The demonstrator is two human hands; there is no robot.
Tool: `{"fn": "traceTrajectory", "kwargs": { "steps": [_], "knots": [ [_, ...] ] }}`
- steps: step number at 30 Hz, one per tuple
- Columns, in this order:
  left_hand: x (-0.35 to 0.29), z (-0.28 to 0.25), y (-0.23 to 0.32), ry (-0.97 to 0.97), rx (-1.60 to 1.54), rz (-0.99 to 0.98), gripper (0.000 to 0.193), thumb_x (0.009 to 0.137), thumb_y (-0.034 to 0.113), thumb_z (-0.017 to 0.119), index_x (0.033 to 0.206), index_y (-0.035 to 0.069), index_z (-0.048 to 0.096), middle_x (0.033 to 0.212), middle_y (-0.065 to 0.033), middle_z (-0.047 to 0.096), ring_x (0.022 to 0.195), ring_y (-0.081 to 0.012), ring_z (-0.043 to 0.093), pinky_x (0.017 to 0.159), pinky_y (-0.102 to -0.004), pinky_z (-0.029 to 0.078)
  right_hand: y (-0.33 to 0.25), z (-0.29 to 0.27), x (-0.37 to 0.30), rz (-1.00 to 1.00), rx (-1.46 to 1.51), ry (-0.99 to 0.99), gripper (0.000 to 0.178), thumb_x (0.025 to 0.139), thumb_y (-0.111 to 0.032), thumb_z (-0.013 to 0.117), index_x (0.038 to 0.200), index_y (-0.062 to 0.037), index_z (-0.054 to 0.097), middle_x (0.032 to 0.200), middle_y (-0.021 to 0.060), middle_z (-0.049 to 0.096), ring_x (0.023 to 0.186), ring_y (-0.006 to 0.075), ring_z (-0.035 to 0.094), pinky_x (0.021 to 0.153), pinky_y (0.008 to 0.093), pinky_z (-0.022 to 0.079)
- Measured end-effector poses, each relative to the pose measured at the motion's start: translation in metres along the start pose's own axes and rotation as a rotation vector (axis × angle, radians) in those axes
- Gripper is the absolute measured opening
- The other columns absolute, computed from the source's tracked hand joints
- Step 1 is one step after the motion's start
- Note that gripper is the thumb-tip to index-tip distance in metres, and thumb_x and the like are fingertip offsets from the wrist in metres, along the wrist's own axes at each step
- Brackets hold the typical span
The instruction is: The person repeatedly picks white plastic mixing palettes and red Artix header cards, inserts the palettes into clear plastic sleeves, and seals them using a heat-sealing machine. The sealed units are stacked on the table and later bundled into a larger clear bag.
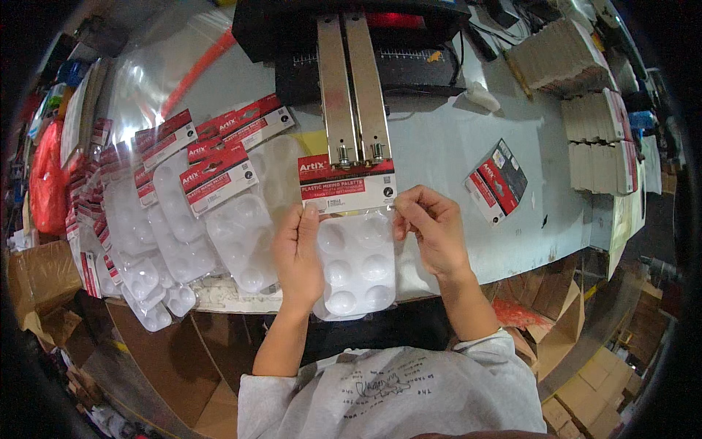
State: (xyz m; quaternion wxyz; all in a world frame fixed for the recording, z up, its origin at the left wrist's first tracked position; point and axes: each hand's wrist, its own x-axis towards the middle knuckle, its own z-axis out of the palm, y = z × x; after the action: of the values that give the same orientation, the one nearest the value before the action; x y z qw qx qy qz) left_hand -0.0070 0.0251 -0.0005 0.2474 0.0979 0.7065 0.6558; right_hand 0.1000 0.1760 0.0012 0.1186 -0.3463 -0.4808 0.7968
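Observation:
A white plastic paint mixing palette in a clear bag lies in front of me at the bench edge. Its red and white header card sits under the tips of two metal arms of a black bench machine. My left hand is closed on the left side of the package, thumb on top near the card's lower corner. On the opposite side, my right hand pinches the package edge just below the card with curled fingers. What lies beneath the card is hidden.
Carded palettes lie heaped on the left. A folded card rests on the grey bench to the right, with stacks of cards beyond it. Cardboard boxes stand below the bench.

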Motion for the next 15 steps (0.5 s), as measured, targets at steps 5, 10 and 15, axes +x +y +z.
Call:
{"fn": "traceTrajectory", "kwargs": {
  "steps": [5,10,15],
  "knots": [
    [0.007,0.005,0.0,-0.007,0.01,0.019,0.025,0.096,0.02,0.047,0.084,-0.001,0.055,0.069,0.0021,0.046,0.068,-0.0064,0.039,0.064,-0.0217,0.034,-0.007,0.002,0.006,-0.044,-0.037,0.026,0.014,0.087,-0.013,0.06,0.087,0.0015,0.062,0.071,0.0063,0.061,0.06,0.011,0.056,0.056,0.0228,0.046],
    [0.026,-0.001,-0.001,0.025,0.121,-0.023,0.021,0.094,0.018,0.05,0.085,0.002,0.06,0.075,0.0035,0.051,0.07,-0.0052,0.042,0.065,-0.0201,0.035,-0.008,0.004,0.022,-0.105,-0.069,0.031,0.014,0.089,-0.012,0.057,0.086,0.0011,0.061,0.071,0.0053,0.059,0.059,0.0104,0.053,0.057,0.0223,0.044],
    [0.038,-0.007,-0.021,-0.058,0.005,-0.044,0.02,0.094,0.016,0.047,0.087,0.003,0.062,0.08,0.0032,0.056,0.074,-0.0046,0.047,0.068,-0.0183,0.037,0.001,0.004,0.03,-0.133,-0.061,0.004,0.014,0.089,-0.013,0.056,0.087,0.0006,0.062,0.073,0.0057,0.061,0.061,0.0106,0.055,0.058,0.0226,0.045]
  ]
}}
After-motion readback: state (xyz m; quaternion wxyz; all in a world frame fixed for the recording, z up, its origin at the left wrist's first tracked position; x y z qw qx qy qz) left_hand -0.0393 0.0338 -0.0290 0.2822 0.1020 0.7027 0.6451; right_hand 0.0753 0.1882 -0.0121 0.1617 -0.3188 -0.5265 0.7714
